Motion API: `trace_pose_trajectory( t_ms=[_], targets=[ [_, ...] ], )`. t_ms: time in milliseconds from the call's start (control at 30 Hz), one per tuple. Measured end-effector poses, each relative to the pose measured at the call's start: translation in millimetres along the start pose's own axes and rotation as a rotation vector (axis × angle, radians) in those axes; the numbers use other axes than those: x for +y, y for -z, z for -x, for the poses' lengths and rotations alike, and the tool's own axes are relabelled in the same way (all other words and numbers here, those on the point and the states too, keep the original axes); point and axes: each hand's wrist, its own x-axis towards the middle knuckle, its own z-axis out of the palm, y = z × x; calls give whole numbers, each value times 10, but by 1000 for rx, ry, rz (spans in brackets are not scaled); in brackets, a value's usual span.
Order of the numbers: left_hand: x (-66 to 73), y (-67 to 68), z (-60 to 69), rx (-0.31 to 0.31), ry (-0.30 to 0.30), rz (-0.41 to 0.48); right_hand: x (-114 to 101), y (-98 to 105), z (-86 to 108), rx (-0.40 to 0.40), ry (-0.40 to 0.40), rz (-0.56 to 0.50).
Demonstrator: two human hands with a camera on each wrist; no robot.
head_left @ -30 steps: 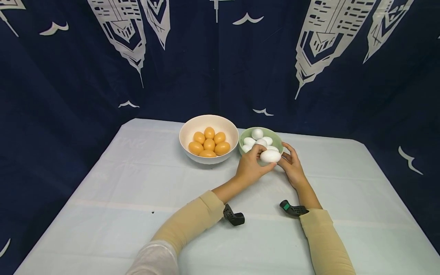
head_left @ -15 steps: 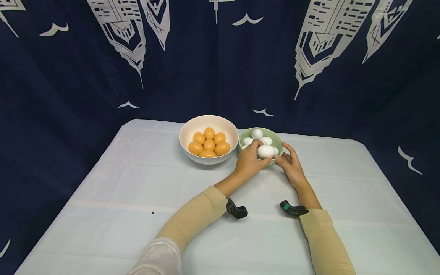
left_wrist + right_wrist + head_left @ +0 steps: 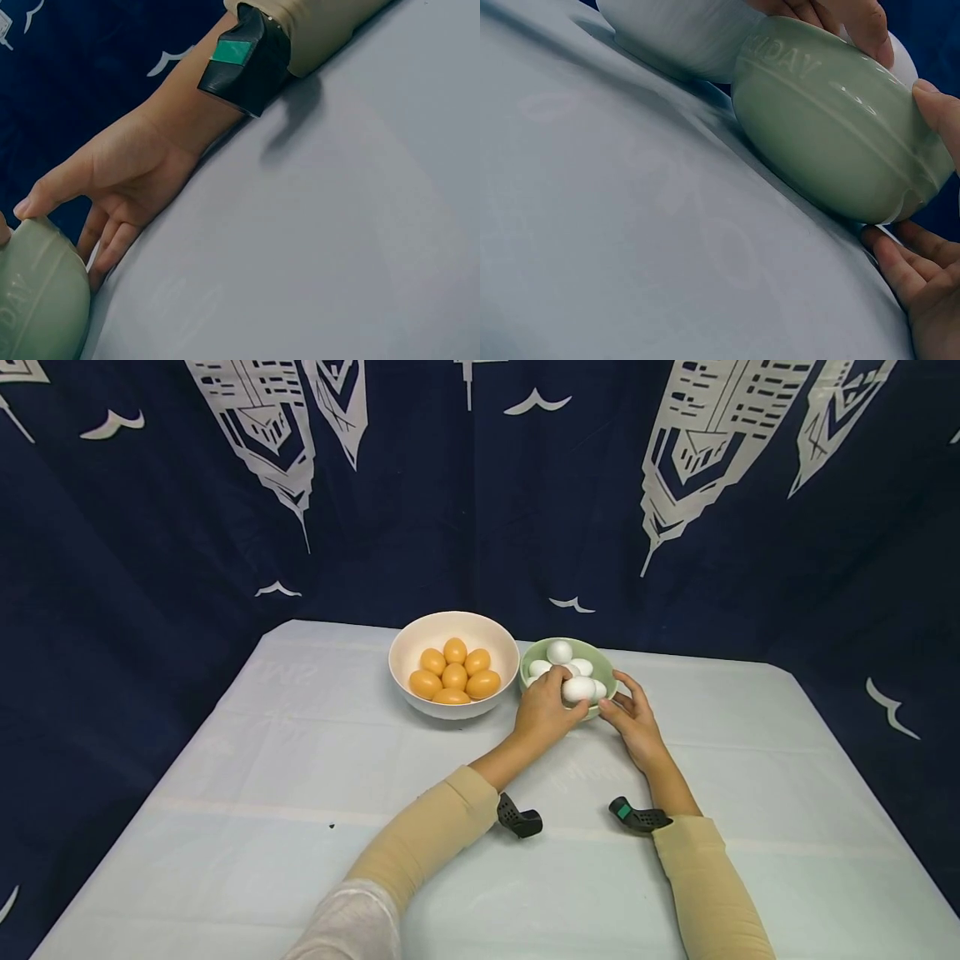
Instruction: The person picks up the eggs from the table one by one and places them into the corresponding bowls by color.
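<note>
In the head view my left hand pinches a white egg between thumb and fingers, low inside the near side of a small green bowl. Several other white eggs lie in that bowl, some hidden behind the hand. My right hand holds the bowl's right side. The left wrist view shows the right hand with its thumb on the rim and its other fingers low along the green bowl. From the right wrist, left-hand fingers reach over the green bowl.
A larger cream bowl with several orange eggs stands just left of the green one. Both are near the back edge of the white-covered table. Behind hangs a dark blue patterned cloth. A small dark speck lies at left.
Over the past second my left hand has moved forward and slightly left, lowering the white egg from above the near rim into the green bowl. The right hand has kept its hold.
</note>
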Motion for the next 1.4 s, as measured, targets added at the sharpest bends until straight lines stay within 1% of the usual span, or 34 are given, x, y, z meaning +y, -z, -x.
trace_pose_trajectory(
  t_ms=[133, 200, 533, 833, 1033, 1100, 1233, 1333, 1400],
  targets=[
    [-23, -22, 7, 29, -45, -23, -21, -8, 5, 6, -6, -8],
    [-26, -25, 11, 36, -55, -23, -30, -11, 8, 6, -6, -8],
    [-14, -18, 30, 21, -58, -22, -8, 11, 8, 10, 3, -16],
    [-21, -19, 49, 31, -70, -2, 2, 16, 28, 15, 1, -5],
    [-45, -10, 39, 37, -93, 5, -27, -5, 16, 13, -13, -5],
    [-47, 5, 32, 27, -91, 11, -34, -9, 13, 11, -13, -12],
    [-37, 81, 13, 1, -61, 39, -29, -5, 7, 5, -9, -31],
    [-39, 173, -7, 9, -46, 66, -31, 15, 10, -6, -15, -28],
    [-46, 245, -20, 30, -44, 84, -53, 35, 13, -16, -27, -27]
  ],
)
